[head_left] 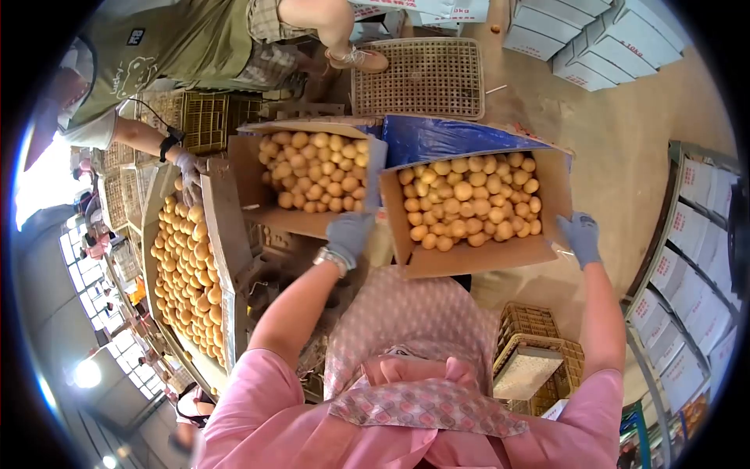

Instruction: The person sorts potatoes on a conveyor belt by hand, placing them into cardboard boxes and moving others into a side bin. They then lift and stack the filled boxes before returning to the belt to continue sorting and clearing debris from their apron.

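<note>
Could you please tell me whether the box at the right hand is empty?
No, round fruit lies inside the box at the right hand.

A lamp (pixel 87 374) glares at left; edges bow.

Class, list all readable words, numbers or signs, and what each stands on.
"Lucky": the co-worker's green apron.
"10kg": white cartons at upper right.
"kg", its number unclear: carton at the top edge.
Too small or blurred to read: the apron's dark badge, the remaining red carton print, including the right-hand rack's cartons.
</note>
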Available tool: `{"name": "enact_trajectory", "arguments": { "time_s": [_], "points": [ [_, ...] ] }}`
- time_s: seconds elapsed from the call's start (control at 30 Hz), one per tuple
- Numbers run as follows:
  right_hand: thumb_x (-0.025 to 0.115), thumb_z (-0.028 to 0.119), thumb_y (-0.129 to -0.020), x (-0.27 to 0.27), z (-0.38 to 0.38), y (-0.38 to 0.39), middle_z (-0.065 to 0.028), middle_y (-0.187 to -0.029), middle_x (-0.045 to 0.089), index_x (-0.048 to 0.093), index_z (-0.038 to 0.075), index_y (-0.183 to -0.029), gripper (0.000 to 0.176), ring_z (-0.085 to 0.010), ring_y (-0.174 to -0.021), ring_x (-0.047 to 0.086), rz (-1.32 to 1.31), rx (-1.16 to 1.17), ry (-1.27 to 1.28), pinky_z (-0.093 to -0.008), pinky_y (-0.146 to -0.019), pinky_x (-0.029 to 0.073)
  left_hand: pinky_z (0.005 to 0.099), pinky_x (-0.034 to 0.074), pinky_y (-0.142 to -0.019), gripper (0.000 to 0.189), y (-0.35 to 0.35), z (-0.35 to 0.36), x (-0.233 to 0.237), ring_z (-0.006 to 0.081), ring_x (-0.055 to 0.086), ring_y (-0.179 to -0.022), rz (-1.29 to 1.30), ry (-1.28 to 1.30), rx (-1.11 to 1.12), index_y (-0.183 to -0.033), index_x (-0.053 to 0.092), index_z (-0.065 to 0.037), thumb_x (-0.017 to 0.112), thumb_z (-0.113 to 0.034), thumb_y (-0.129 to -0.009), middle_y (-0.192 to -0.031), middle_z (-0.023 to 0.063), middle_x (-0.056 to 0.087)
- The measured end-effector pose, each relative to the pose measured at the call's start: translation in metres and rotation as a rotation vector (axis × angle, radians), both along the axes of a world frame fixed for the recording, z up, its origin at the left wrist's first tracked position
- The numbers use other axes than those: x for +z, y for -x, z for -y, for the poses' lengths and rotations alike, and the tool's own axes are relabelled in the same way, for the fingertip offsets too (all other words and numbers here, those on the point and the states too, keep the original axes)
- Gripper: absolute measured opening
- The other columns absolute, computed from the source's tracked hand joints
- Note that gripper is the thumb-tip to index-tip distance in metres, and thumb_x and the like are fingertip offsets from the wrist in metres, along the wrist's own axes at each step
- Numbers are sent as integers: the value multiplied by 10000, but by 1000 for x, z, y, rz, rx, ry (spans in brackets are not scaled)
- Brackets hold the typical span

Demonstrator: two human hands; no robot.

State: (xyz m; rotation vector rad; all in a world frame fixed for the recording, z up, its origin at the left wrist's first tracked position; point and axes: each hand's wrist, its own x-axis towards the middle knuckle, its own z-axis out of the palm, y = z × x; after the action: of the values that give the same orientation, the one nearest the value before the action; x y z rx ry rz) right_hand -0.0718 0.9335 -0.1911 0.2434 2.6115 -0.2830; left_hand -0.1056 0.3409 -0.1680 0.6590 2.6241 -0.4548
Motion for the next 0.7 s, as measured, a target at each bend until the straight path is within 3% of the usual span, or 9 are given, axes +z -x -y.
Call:
{"name": "enact_trajectory", "arguments": {
  "time_s": [0.07,0.13,0.23,0.33,0.4,0.47,0.53,0.63,0.7],
  "points": [
    [674,411,-951,-25,-40,4,-151,-926,727,738,70,-987,349,-358,-857,705,-147,150,-147,-482,-802,556,474,555,-639,215,-11,-64,31,311,732,-776,107,-252,69,-1027,734,-130,547,-234,-1005,-863,112,736],
    [680,387,-952,-52,-75,21,-113,-869,704,727,96,-945,295,-323,-827,693,-319,398,-319,-465,-781,548,482,557,-649,248,-33,-97,22,323,731,-782,266,-279,228,-1049,729,-117,536,-271,-1024,-877,118,737],
    [688,290,-918,-38,-99,61,-56,-922,658,725,232,-1144,236,-265,-922,684,-345,523,-425,-445,-819,545,494,560,-679,329,-81,-120,-16,344,726,-798,357,-304,298,-1075,729,-105,510,-350,-1057,-897,128,740],
    [645,330,-985,-69,-126,90,-73,-1110,708,708,204,-1179,239,-283,-999,695,-521,527,-501,-441,-862,539,500,565,-722,437,-109,-143,-17,353,729,-832,171,-274,136,-1080,739,-97,469,-441,-1086,-928,152,749],
    [623,391,-1021,-41,-92,113,-103,-1213,705,701,161,-1250,333,-308,-1040,694,-353,196,-358,-446,-885,537,501,568,-739,444,-120,-151,-11,346,731,-868,203,-298,168,-1110,736,-97,461,-445,-1095,-965,159,751],
    [634,359,-1024,-36,-57,103,-159,-1314,694,632,59,-1360,451,-314,-1214,657,-481,29,-308,-422,-1034,508,500,570,-743,390,-103,-149,-22,333,733,-911,419,-377,373,-1171,722,-101,477,-394,-1093,-1015,154,747],
    [633,354,-1033,28,24,77,-173,-1305,678,608,40,-1376,466,-332,-1182,652,-958,142,-508,-412,-1011,512,498,572,-748,342,-98,-155,-12,332,730,-940,438,-282,348,-1257,684,-113,495,-337,-1082,-1054,155,740],
    [665,656,-937,81,153,22,-232,-1283,663,622,8,-1214,706,-356,-1196,645,-151,-518,427,-445,-966,536,490,577,-755,331,-90,-163,4,343,731,-940,398,-190,196,-1340,631,-127,527,-268,-1058,-1064,157,734],
    [615,703,-904,37,219,-26,-213,-1105,726,664,-5,-1195,767,-373,-1060,682,180,-281,482,-461,-923,538,481,580,-761,342,-86,-159,1,351,733,-933,348,-201,115,-1363,606,-132,551,-240,-1043,-1047,161,734]
  ]
}}
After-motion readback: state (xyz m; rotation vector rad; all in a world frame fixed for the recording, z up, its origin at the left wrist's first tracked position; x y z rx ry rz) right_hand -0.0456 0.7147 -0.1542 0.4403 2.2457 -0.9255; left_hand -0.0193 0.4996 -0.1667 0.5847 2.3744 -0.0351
